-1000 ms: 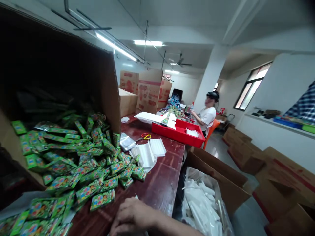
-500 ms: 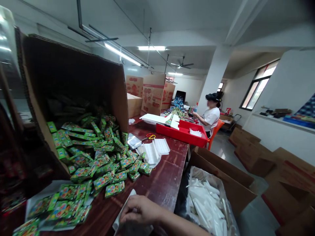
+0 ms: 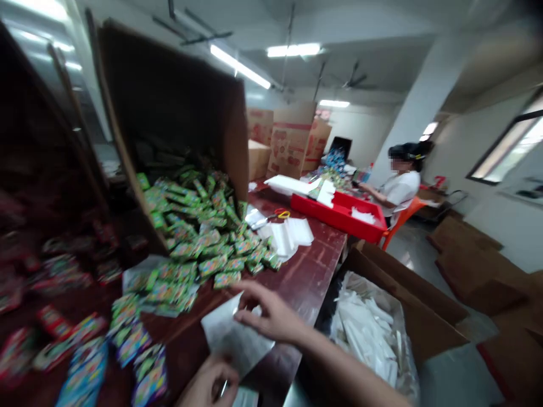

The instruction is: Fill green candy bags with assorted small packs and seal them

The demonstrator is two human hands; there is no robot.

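A white translucent sheet or flat bag (image 3: 229,333) lies at the table's near edge. My right hand (image 3: 271,314) is over its upper right part, thumb and forefinger apart; whether it touches the sheet is unclear. My left hand (image 3: 212,381), blurred, is at the sheet's lower edge with its fingers curled in. A small bright spot shows between those fingers, too unclear to name. Another pale sheet (image 3: 246,397) is partly seen beside it. Beyond my hands, small green printed boxes (image 3: 216,263) spill from a large cardboard box (image 3: 235,130) tipped on its side.
Blue and purple packs (image 3: 150,373) and red packs (image 3: 55,322) lie left. Further back are white papers (image 3: 297,230), scissors (image 3: 282,213) and a red tray (image 3: 339,217). A lined carton of white pieces (image 3: 369,328) stands right of the table. Another person (image 3: 399,186) sits beyond.
The view has swung left and down, showing the blue and red packs. My left hand has come into view. My right hand's fingers have spread from a closed grip, and the white sheet now lies flatter.
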